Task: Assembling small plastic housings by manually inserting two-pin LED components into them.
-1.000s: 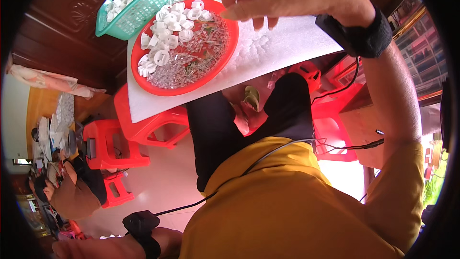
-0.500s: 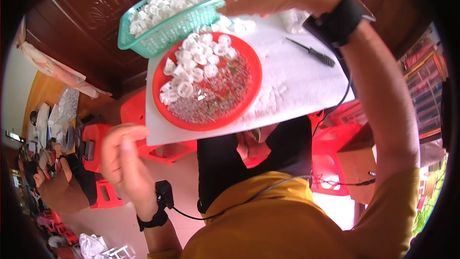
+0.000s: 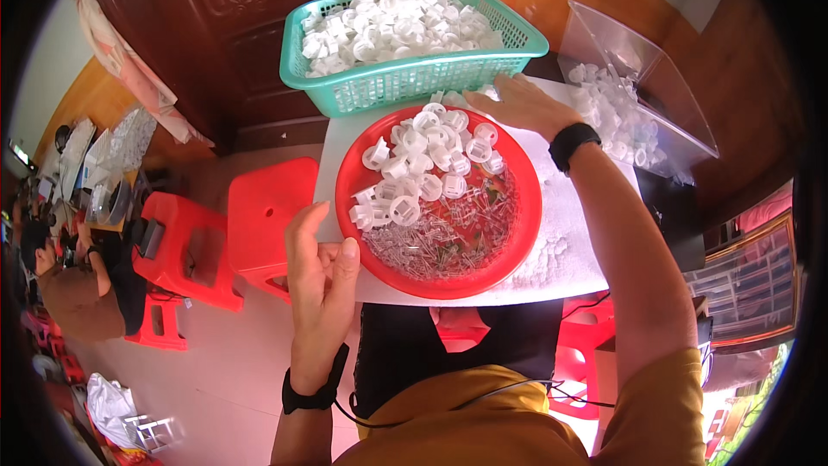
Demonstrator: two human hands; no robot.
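- Glossy white plastic parts (image 3: 429,187), ring-rimmed, too many to count, heaped beside clear pins (image 3: 427,252) in one red tray (image 3: 529,203).
- Left hand (image 3: 323,292): empty, fingers parted, by the tray.
- Right hand (image 3: 528,110): spread, near one green basket (image 3: 414,86).

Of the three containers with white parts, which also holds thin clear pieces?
The round red tray: thin clear pieces lie in its near half. None show in the teal basket or clear bin.
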